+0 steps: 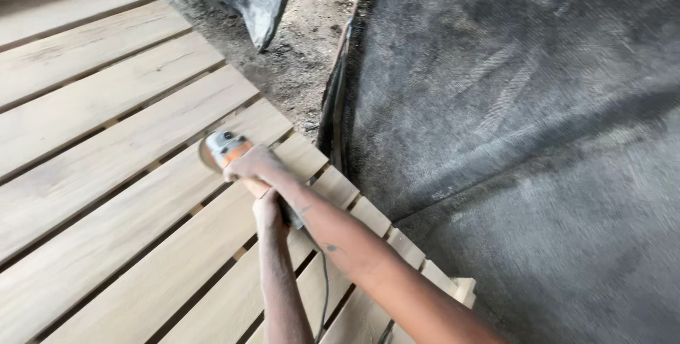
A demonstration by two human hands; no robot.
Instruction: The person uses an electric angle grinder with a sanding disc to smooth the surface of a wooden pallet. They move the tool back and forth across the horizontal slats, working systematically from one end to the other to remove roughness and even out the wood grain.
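Right hand (249,163) and left hand (268,211) both gripped orange sander (225,149), disc on wooden slats (106,138) at frame centre. Slats looked pale, smooth; remaining area unclear.

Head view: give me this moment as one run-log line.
left hand: on grinder rear | right hand: on orange angle grinder head | disc: on wooden slat frame | cord: trails back

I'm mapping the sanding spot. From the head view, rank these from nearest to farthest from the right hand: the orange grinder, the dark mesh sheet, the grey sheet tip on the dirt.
1. Orange grinder: gripped under the right hand, on the wooden slats.
2. Dark mesh sheet: to the right, past the slat ends.
3. Grey sheet tip: farthest, up on the dirt floor.
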